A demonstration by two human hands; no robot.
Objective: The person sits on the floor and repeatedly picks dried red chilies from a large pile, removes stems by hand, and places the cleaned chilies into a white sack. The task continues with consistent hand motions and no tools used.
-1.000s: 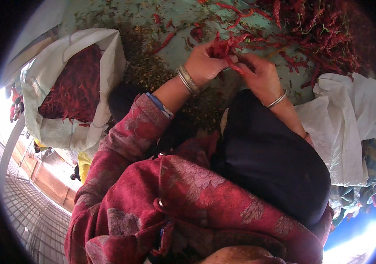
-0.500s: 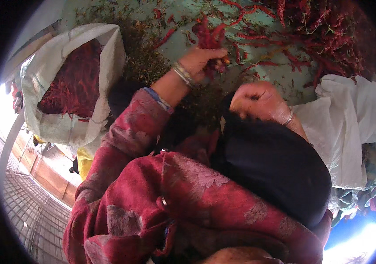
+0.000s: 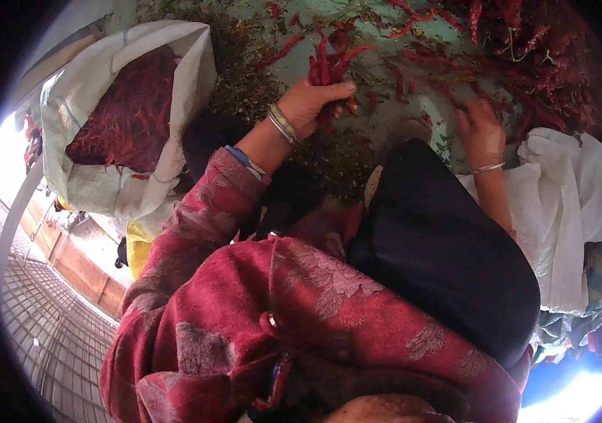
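A bunch of dried red chili peppers [image 3: 323, 69] sticks up out of my left hand [image 3: 302, 109], whose fingers are wrapped round it with the thumb lying across. My right hand [image 3: 483, 135] reaches away to the right, close to loose red chilies [image 3: 449, 63] scattered on the pale green floor [image 3: 301, 15]. Its thumb and fingers are apart, somewhat blurred, and nothing shows between them. A large heap of red chilies [image 3: 551, 53] lies beyond it at the far right.
An open white woven sack [image 3: 198, 77] full of red chilies [image 3: 128, 116] stands at my left. Stems and leaf bits [image 3: 241, 70] litter the floor beside it. White cloth-like sacking [image 3: 548, 218] lies at my right. My dark-clad knee [image 3: 442, 240] rises between my arms.
My right hand has moved from beside my knee, where it was curled, forward and right to the loose chilies, its fingers now apart. My left hand keeps its bunch, nearly in place.
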